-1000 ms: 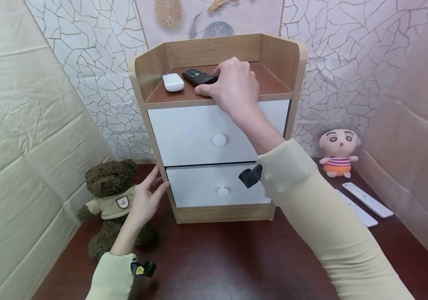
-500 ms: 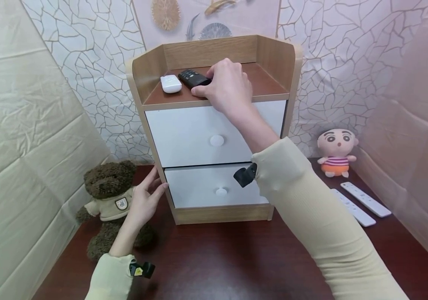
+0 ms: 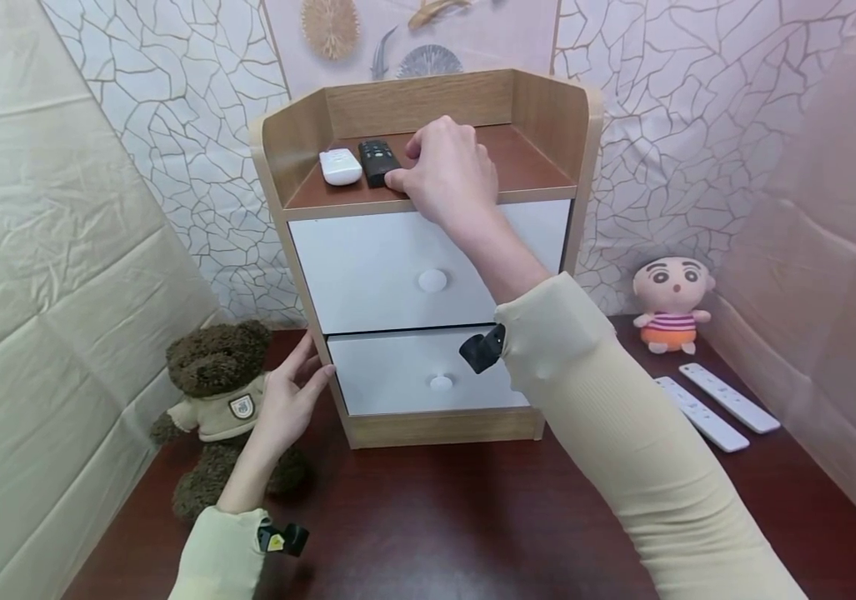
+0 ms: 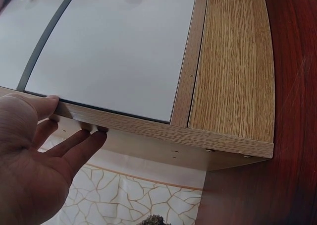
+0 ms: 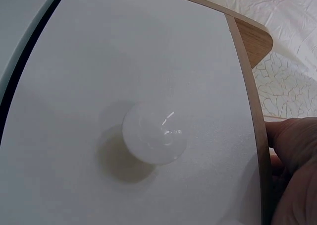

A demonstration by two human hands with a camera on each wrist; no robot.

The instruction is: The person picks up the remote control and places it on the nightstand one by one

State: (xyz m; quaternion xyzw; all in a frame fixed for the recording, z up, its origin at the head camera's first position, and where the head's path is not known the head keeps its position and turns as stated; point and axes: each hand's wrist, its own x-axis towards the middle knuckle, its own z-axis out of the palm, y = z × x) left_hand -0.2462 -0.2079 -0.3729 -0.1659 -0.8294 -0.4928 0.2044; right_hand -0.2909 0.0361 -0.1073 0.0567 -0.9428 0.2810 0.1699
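On the brown top shelf of a small two-drawer cabinet (image 3: pixel 435 429) lies a black remote control (image 3: pixel 377 162), side by side with a white remote control (image 3: pixel 340 167). My right hand (image 3: pixel 452 173) holds the black remote near its front end; the thumb is at its near right corner, and the other fingertips are partly hidden behind the hand. Low on the cabinet's left side, my left hand (image 3: pixel 292 400) grips the wooden edge. In the left wrist view, the left hand's thumb (image 4: pixel 44 106) lies on the front edge and its fingers touch the side panel.
A brown teddy bear (image 3: pixel 221 400) sits left of the cabinet, close to my left forearm. At right are a plush doll (image 3: pixel 673 304) and two long white remotes, one (image 3: pixel 729 398) beside the other (image 3: pixel 701 414). Both white drawers have round knobs, the upper knob (image 3: pixel 433 280) being larger.
The black remote has turned from slanting to nearly parallel with the white one. My right hand has shifted slightly left with it, while the left hand stays on the cabinet edge.
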